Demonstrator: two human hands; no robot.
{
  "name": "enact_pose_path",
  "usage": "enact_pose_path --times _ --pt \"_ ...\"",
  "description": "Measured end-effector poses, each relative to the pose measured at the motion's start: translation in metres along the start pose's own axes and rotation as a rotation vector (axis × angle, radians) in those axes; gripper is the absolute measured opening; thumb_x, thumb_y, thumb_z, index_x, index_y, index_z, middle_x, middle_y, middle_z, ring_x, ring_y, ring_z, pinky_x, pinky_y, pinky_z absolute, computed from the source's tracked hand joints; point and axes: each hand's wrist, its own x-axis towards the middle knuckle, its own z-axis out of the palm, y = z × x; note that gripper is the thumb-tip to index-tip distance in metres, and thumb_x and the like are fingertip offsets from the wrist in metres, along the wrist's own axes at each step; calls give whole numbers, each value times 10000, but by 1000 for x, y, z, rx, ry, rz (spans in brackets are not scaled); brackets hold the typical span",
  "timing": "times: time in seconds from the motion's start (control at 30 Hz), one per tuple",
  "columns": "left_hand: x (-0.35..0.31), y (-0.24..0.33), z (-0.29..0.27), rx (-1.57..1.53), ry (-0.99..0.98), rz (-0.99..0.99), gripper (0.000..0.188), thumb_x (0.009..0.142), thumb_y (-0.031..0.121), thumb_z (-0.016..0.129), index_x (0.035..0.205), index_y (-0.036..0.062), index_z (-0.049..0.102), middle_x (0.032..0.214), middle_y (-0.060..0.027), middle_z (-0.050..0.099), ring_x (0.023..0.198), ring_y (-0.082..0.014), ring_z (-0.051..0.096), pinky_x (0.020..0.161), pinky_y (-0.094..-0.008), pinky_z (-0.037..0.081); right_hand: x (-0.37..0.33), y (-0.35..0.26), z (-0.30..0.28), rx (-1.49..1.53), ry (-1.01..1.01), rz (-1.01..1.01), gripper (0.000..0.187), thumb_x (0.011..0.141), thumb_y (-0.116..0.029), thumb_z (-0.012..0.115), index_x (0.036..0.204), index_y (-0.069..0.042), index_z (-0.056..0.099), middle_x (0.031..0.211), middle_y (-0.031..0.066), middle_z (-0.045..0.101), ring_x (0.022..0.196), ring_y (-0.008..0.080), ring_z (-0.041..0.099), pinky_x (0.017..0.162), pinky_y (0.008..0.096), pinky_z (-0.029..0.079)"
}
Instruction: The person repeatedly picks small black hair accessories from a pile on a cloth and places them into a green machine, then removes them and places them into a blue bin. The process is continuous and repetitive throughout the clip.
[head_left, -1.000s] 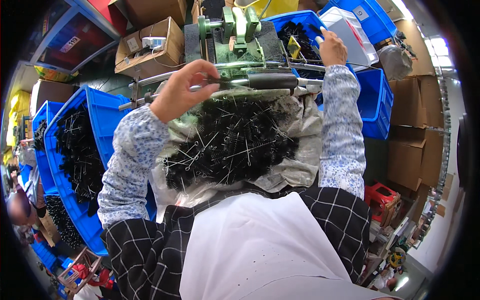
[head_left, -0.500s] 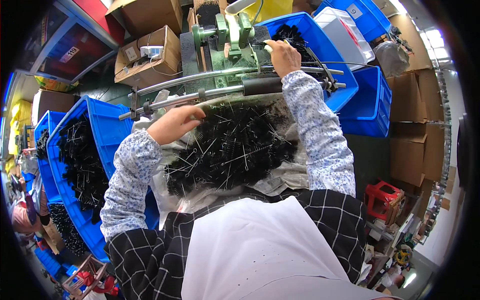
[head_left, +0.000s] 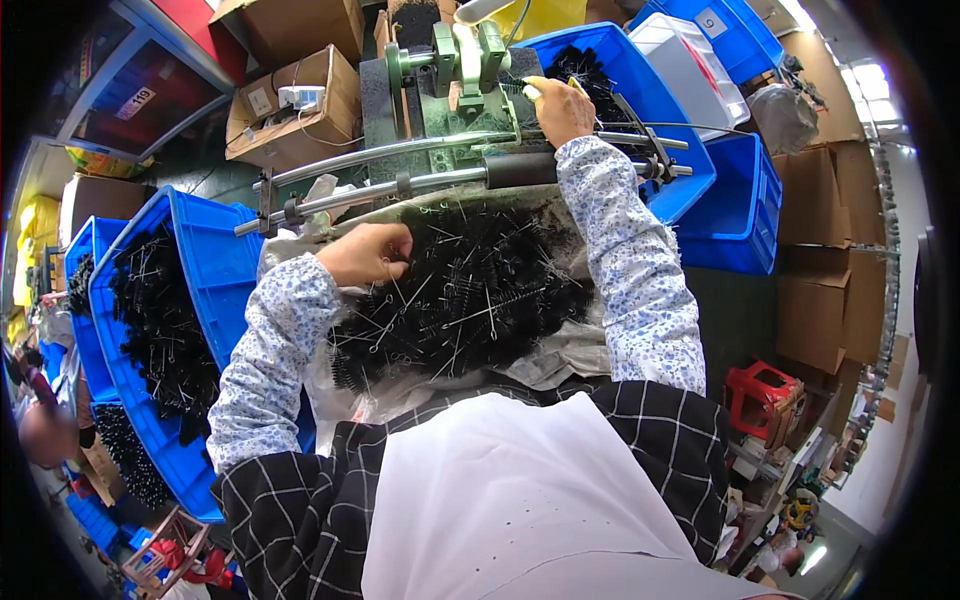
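A heap of small black-bristled wire brushes [head_left: 470, 290] lies in front of me on a pale plastic sheet [head_left: 560, 352]. My left hand [head_left: 372, 254] is at the heap's left edge, thumb and fingers pinched together; what they hold is hidden. Beyond the heap stands a green bench machine [head_left: 468, 75] with a white wheel between two uprights. My right hand [head_left: 563, 108] is closed at the machine's right side, with pale covers on its fingertips. It pinches a black wire brush [head_left: 514, 86], whose bristles point toward the wheel.
Two steel rails [head_left: 430, 181] cross between the heap and the machine, one with a black sleeve. A blue bin [head_left: 215, 270] full of brushes stands at left, another blue bin [head_left: 690, 165] behind my right hand. Cardboard boxes [head_left: 300, 125] sit at the back left. A red stool [head_left: 760, 400] stands right.
My left hand has closed from an open grasp into a pinch at the heap's edge, its forearm shifting right. My right hand has moved slightly left, and more of its brush shows beside the machine.
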Motion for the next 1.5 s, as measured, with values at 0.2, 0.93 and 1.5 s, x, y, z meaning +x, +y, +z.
enact_pose_path --times 0.2,0.93,1.5 --pt "-20 14 -29 -87 201 -41 186 757 24 624 889 21 492 772 6 501 668 -60 476 599 -203 410 12 14 14 -131 2 -194 228 801 -176 561 1007 -218 650 927 26 625 867 208 577 779 354 441" --pt "-37 48 -53 -63 419 101 203 774 6 609 944 26 501 901 -6 525 778 -71 508 723 -224 443 -1 -47 15 -145 -5 -69 244 761 -244 549 954 -125 639 847 58 644 879 244 583 705 424 410" --pt "6 61 -44 -255 505 306 180 818 15 605 944 40 480 1063 -60 553 985 -132 557 871 -273 450 27 88 -63 -362 27 102 224 867 -237 489 1029 -162 625 922 107 645 826 268 636 746 391 501"
